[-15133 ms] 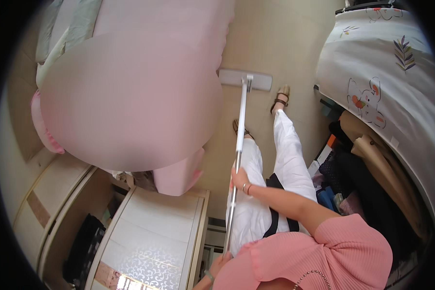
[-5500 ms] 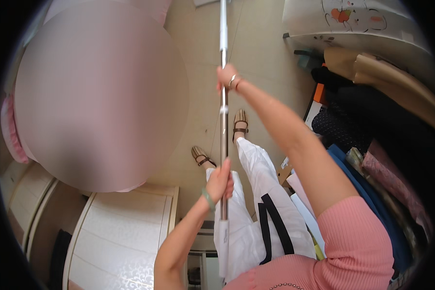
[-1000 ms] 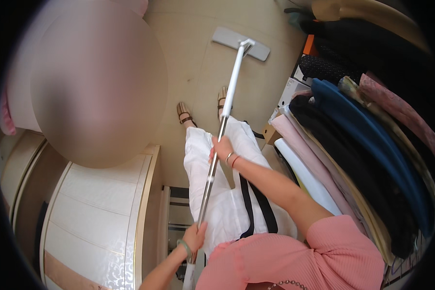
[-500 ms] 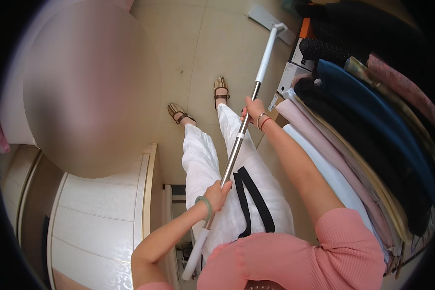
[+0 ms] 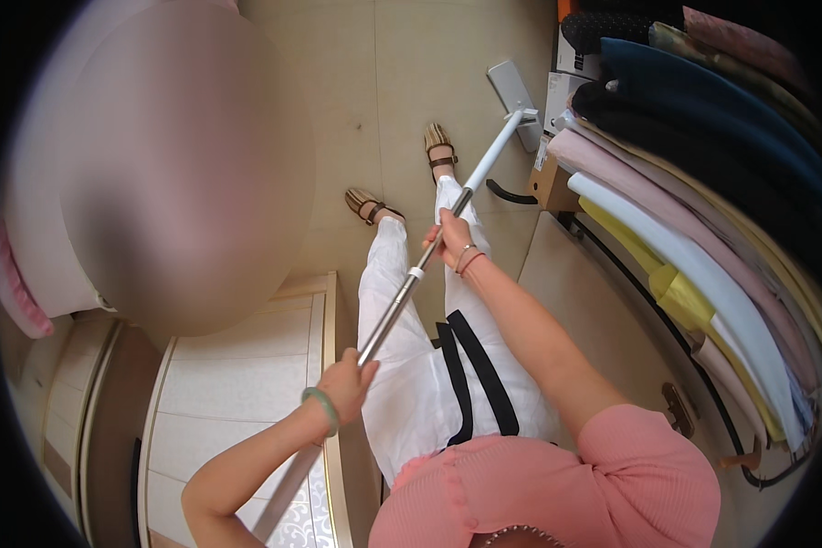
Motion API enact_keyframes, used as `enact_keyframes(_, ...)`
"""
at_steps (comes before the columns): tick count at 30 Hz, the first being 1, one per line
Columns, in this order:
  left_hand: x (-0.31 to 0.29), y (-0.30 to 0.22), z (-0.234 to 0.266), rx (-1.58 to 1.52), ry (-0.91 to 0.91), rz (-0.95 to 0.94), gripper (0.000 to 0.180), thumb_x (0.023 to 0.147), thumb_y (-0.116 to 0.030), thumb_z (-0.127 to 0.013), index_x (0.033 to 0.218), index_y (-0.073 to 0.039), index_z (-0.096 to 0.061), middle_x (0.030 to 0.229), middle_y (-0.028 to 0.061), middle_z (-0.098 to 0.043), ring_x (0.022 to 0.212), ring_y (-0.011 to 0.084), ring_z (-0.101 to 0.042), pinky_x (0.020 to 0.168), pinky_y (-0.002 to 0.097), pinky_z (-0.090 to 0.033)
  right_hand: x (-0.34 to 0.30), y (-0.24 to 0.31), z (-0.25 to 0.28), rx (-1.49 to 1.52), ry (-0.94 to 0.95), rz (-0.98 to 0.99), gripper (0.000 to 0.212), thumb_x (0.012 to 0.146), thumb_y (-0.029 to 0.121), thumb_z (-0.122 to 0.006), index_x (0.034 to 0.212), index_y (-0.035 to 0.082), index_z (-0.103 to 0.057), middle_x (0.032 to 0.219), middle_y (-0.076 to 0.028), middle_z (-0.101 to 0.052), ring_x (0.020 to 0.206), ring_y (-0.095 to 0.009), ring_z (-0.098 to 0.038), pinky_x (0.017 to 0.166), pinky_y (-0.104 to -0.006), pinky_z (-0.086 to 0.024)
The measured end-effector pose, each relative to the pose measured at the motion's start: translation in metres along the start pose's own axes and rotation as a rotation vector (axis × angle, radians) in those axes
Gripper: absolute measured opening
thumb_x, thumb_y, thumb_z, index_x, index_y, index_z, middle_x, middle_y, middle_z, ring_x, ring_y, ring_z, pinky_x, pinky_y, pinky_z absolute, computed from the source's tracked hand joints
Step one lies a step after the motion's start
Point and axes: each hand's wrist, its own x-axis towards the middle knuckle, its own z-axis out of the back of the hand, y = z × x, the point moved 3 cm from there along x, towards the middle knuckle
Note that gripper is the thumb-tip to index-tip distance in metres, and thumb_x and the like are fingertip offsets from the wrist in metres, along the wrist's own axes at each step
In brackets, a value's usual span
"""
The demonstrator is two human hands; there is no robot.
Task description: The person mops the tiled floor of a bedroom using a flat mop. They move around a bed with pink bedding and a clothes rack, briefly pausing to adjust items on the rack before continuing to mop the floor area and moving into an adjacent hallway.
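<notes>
I hold a long silver mop pole (image 5: 429,258) in both hands. My left hand (image 5: 349,384), with a green bangle on the wrist, grips its lower part near my waist. My right hand (image 5: 449,239), wearing thin bracelets, grips it higher up, over my white trousers. The pole slants up and right to a flat grey mop head (image 5: 513,102) lying on the beige tiled floor (image 5: 402,73), close to the foot of a clothes rack. My sandalled feet (image 5: 440,144) stand just left of the mop head.
Hanging clothes (image 5: 694,210) in dark blue, black, pink, white and yellow fill the right side. Cardboard boxes (image 5: 554,173) sit below them by a dark cable. A white cabinet (image 5: 237,393) stands at lower left. A large pink bed (image 5: 137,164) covers the left.
The mop head has moved right across the floor, from mid-floor to the foot of the clothes rack. My right hand has slid back down the pole toward my knees.
</notes>
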Motion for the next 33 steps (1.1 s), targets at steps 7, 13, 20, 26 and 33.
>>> enact_keyframes(7, -0.09, 0.067, 0.026, 0.027, -0.234, 0.049, 0.029, 0.089, -0.028, -0.048, 0.086, 0.0, -0.043, 0.064, 0.0227, -0.055, 0.062, 0.042, -0.054, 0.054, 0.0465, -0.04, -0.055, -0.074, -0.093, -0.014, 0.147, -0.075, 0.031, 0.086, 0.027, -0.039, 0.071, 0.0, -0.042, 0.053, -0.011, -0.047, 0.042, -0.025, -0.054, 0.038, -0.0377, -0.047)
enact_keyframes(13, -0.169, 0.094, -0.007, -0.16, -0.349, 0.263, 0.031, 0.089, -0.03, -0.05, 0.081, 0.0, -0.044, 0.058, 0.0197, -0.053, 0.055, 0.0378, -0.054, 0.049, 0.0413, -0.039, -0.119, -0.127, -0.146, -0.264, 0.31, -0.211, 0.035, 0.087, 0.028, -0.038, 0.066, 0.0, -0.044, 0.052, -0.012, -0.05, 0.041, -0.026, -0.056, 0.033, -0.0314, -0.043)
enact_keyframes(20, -0.138, 0.1, -0.093, -0.702, -0.147, 0.245, 0.04, 0.095, -0.038, -0.031, 0.073, -0.006, -0.043, 0.046, 0.0016, -0.04, 0.034, 0.0099, -0.036, 0.03, 0.0257, -0.03, -0.115, -0.11, -0.106, -0.393, 0.315, -0.242, 0.03, 0.086, 0.021, -0.044, 0.071, -0.004, -0.044, 0.054, -0.013, -0.05, 0.042, -0.026, -0.055, 0.039, -0.039, -0.05)
enact_keyframes(26, -0.013, 0.013, -0.083, -0.844, 0.096, 0.195, 0.043, 0.094, -0.042, -0.03, 0.072, -0.006, -0.04, 0.046, 0.0012, -0.038, 0.034, 0.0112, -0.037, 0.033, 0.0259, -0.032, -0.031, 0.021, -0.064, -0.69, 0.134, 0.034, 0.034, 0.085, 0.024, -0.043, 0.066, -0.005, -0.045, 0.051, -0.015, -0.052, 0.038, -0.029, -0.055, 0.034, -0.0381, -0.047)
enact_keyframes(33, 0.106, -0.093, -0.075, -0.828, 0.246, -0.038, 0.047, 0.091, -0.049, -0.033, 0.078, -0.004, -0.04, 0.057, 0.005, -0.044, 0.04, 0.013, -0.043, 0.038, 0.0288, -0.039, 0.039, 0.17, -0.023, -0.744, -0.17, 0.139, 0.024, 0.085, 0.021, -0.044, 0.082, -0.002, -0.041, 0.057, -0.011, -0.048, 0.042, -0.021, -0.049, 0.037, -0.0369, -0.048)
